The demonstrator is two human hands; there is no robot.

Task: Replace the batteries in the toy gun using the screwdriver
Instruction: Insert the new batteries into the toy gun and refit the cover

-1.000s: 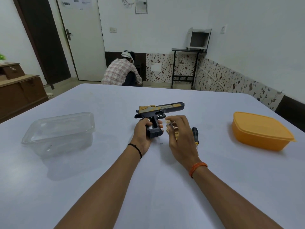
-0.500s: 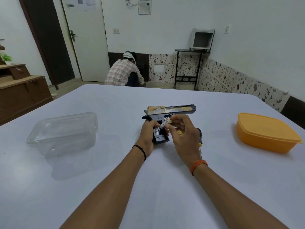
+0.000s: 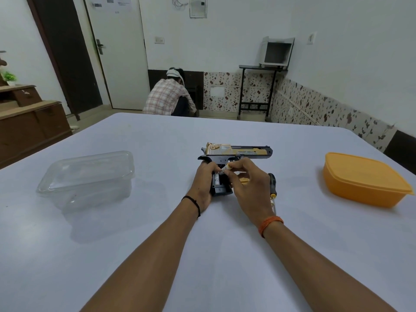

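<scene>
A black and gold toy gun (image 3: 238,152) lies on its side on the white table (image 3: 202,255), barrel to the right. My left hand (image 3: 203,181) grips its handle, whose battery bay is uncovered with one battery (image 3: 216,179) lying in it. With its fingertips my right hand (image 3: 247,185) pinches a second battery (image 3: 225,168) over the top of that bay. The screwdriver (image 3: 272,190), black handle and thin shaft, rests on the table just right of my right hand.
A clear plastic container (image 3: 87,179) stands upside down on the left of the table. On the right sits a shut orange box (image 3: 364,179). Beyond the far edge a person crouches on the floor.
My right hand lifted a battery from the table and brought it to the gun's handle. The left hand kept its grip. The camera drew a little closer.
</scene>
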